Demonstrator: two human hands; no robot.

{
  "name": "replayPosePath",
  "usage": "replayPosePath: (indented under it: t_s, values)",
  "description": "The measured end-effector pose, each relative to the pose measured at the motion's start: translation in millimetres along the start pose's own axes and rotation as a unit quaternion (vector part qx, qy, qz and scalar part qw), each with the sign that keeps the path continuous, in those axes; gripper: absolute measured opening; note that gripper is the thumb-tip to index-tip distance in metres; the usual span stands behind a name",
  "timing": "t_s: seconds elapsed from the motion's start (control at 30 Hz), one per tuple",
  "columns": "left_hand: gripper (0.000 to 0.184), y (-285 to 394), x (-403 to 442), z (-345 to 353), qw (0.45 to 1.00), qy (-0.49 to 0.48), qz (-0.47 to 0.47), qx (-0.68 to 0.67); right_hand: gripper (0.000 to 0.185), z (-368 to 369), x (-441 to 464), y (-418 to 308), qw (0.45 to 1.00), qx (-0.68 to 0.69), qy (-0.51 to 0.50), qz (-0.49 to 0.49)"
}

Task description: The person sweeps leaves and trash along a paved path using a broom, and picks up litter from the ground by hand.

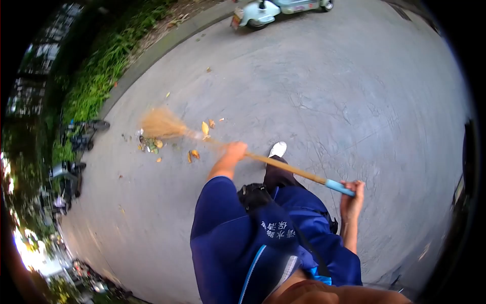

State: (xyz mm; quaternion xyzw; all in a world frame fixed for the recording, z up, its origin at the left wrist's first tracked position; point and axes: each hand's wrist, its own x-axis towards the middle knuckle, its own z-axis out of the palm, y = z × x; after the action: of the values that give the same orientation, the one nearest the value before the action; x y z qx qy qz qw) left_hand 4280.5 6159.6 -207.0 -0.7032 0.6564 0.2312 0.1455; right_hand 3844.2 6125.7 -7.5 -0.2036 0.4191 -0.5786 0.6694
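Observation:
A long-handled broom (pixel 291 169) slants across in front of my body. My left hand (pixel 235 150) is closed around the lower part of its wooden shaft. At the other end, my right hand (pixel 353 192) grips near the light-blue sleeve (pixel 338 187) on the handle. The straw-coloured broom head (pixel 163 124) is smeared by motion and sits low over the pavement at the left. Beside its bristles lies a small heap of leaves and litter (pixel 151 144). Yellow and brown leaves (pixel 205 127) are scattered between the broom head and my left hand.
Grey pavement (pixel 385 126) surrounds me. A curb (pixel 152 57) and green plants (pixel 96 83) border it at the upper left. A pale-blue scooter (pixel 260 12) stands at the top, and parked two-wheelers (pixel 68 175) line the left. My white shoe (pixel 277 149) is close to the broom shaft.

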Motion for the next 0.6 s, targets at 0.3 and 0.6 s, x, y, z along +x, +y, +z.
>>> replayPosePath:
  t_s: [0.3, 0.6]
  values:
    - [0.035, 363, 0, -79, 0.863, 0.054, 0.430, -0.259, 0.023, -232, -61, -364, 0.984, 0.053, -0.104, -0.131]
    - [0.027, 320, -35, -19, 0.855, 0.027, 0.386, -0.345, 0.023, -88, 19, -290, 0.891, -0.302, 0.095, -0.325]
